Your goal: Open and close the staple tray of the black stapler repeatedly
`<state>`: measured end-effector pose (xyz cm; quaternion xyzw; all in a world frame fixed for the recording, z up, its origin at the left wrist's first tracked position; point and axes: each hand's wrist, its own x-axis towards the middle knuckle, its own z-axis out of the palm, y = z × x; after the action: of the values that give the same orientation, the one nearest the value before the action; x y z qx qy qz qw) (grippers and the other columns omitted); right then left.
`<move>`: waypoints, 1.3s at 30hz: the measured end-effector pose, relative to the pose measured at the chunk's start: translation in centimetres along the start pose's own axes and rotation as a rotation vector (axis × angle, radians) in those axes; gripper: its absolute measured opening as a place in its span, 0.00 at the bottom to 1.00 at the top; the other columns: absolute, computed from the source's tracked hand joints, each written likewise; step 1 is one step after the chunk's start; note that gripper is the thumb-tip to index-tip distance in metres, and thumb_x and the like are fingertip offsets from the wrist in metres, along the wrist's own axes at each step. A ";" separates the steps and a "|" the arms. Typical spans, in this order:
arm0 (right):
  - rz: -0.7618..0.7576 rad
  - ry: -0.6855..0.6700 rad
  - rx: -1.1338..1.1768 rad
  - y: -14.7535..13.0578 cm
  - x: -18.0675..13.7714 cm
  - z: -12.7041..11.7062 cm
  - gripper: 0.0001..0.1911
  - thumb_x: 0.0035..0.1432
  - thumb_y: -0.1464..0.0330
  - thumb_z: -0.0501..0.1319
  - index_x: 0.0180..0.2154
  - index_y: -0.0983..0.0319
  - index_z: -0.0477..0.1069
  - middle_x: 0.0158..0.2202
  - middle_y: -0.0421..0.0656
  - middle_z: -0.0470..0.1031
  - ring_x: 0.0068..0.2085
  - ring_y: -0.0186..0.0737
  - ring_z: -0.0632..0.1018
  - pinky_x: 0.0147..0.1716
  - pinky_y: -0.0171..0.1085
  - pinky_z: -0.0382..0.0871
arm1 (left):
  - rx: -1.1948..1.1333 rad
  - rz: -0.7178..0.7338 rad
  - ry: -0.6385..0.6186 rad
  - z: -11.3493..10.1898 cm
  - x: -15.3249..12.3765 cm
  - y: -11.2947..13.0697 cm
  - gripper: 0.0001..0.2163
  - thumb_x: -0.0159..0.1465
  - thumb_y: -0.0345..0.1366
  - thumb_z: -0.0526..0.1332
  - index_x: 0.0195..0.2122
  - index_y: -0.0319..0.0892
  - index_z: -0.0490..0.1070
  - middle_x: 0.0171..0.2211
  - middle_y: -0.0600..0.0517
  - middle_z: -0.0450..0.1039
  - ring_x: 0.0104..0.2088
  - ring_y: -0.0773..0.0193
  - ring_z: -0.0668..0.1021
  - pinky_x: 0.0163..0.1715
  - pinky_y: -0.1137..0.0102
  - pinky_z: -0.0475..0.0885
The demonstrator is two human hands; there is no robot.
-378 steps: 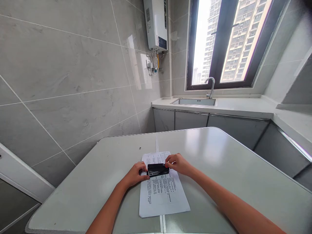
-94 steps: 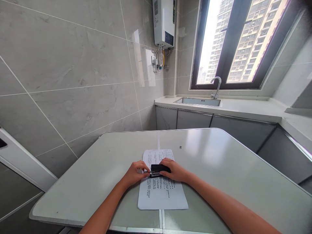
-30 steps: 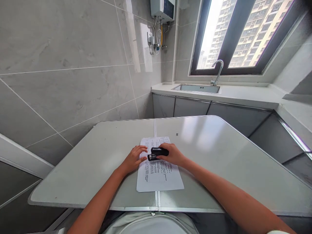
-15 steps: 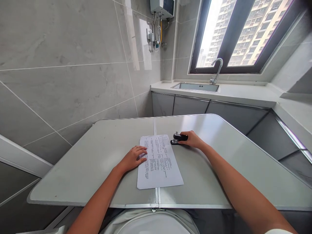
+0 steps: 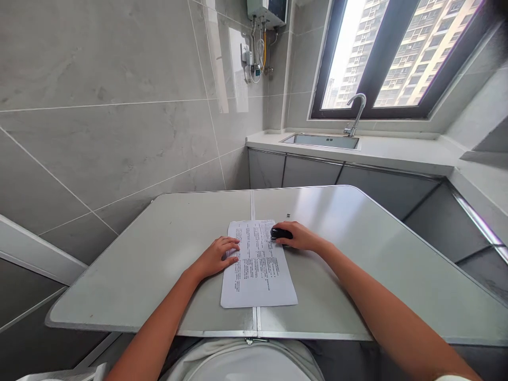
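Note:
Printed white sheets of paper point(image 5: 257, 267) lie on the grey folding table point(image 5: 166, 264), straight in front of me. My left hand point(image 5: 216, 256) rests flat on the paper's left edge, fingers stretched out. My right hand point(image 5: 298, 239) is closed round a small black stapler point(image 5: 280, 233) at the paper's upper right edge. The stapler's nose reaches onto the sheet.
A tiny dark bit, perhaps a staple point(image 5: 288, 215), lies on the table beyond the stapler. Behind the table runs a white counter with a steel sink point(image 5: 322, 141) and tap point(image 5: 356, 108) under a window. A tiled wall stands at the left.
Half a second ago my right hand held the stapler on the table to the right of the paper. It has moved left, so the stapler now touches the paper's edge. My left hand stayed put.

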<state>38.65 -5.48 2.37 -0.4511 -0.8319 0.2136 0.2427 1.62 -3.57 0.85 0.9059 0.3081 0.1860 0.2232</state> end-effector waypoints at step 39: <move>-0.018 0.080 -0.201 -1.9 1.2 1.9 0.12 0.70 0.63 0.56 0.49 0.56 0.76 0.37 0.44 0.79 0.42 0.46 0.75 0.42 0.41 0.66 | 0.038 -0.005 -0.018 0.0 0.0 0.3 0.10 0.68 0.44 0.65 0.48 0.49 0.76 0.60 0.49 0.73 0.61 0.52 0.72 0.63 0.53 0.66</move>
<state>35.76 -5.67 2.20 -0.4738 -0.8427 0.1089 0.2313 1.73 -3.78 1.03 0.9110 0.3116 0.1712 0.2091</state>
